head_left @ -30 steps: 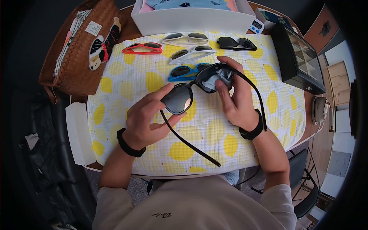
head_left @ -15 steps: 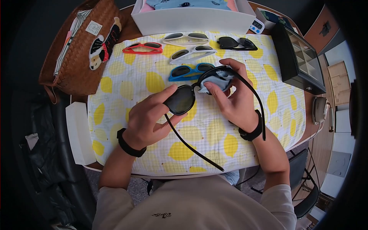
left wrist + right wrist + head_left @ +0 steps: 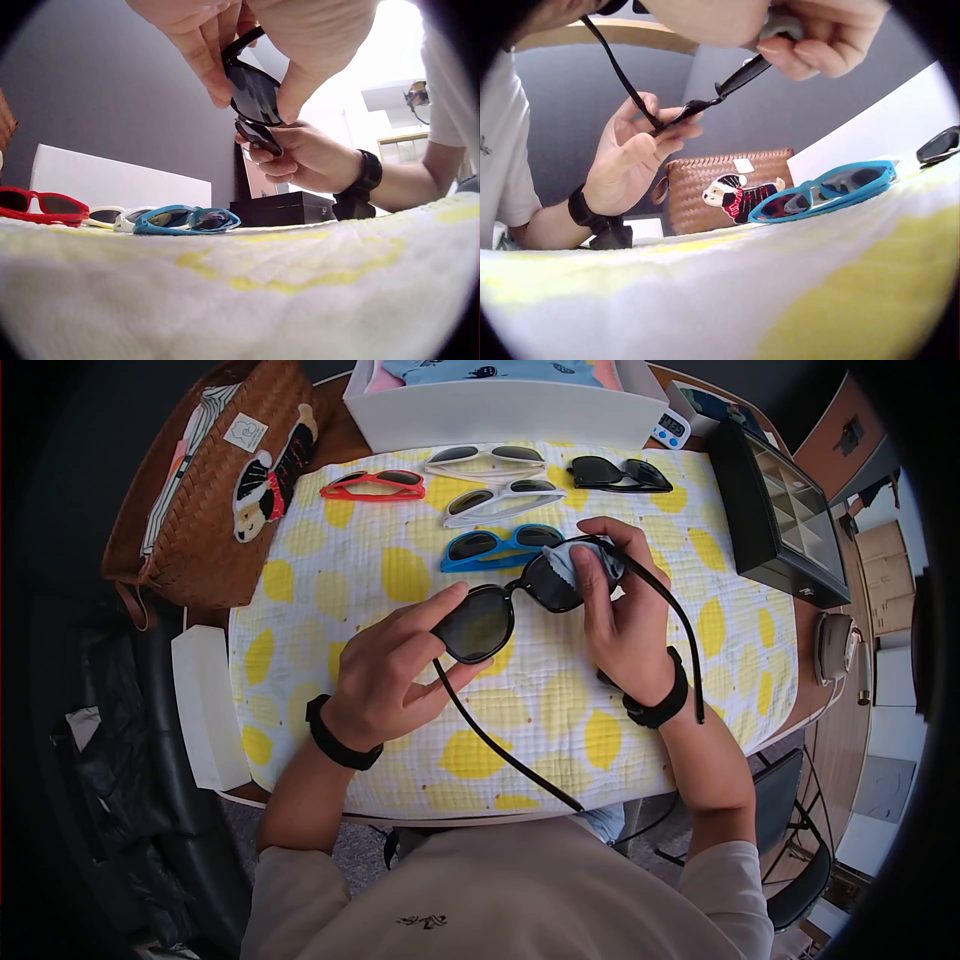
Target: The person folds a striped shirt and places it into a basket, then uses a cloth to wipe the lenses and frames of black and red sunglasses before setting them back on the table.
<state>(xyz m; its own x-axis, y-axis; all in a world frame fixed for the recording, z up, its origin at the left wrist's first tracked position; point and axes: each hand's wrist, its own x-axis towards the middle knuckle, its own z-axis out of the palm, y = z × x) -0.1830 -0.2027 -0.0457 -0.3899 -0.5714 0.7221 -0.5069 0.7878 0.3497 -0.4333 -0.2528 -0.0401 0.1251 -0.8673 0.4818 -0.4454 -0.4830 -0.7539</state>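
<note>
Black sunglasses (image 3: pixel 515 587): raised above the desk (image 3: pixel 806 640), one temple angled toward its near edge.
Left hand (image 3: pixel 385 665): you pinch the left lens (image 3: pixel 475 625) by its rim.
Right hand (image 3: pixel 630 625): you pinch the pale blue cloth (image 3: pixel 561 562) over the right lens (image 3: pixel 546 589).
Cloth shift: from near the bridge to your lens's outer side, baring its inner part; wiping seems unfinished.

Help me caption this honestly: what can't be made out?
Head view: part of one lens on held black-framed sunglasses, covered by pale blue cloth and right hand.
Head view: reading on white digital timer, too small.
Right wrist view: upper part of right hand, cut by top edge.
</note>
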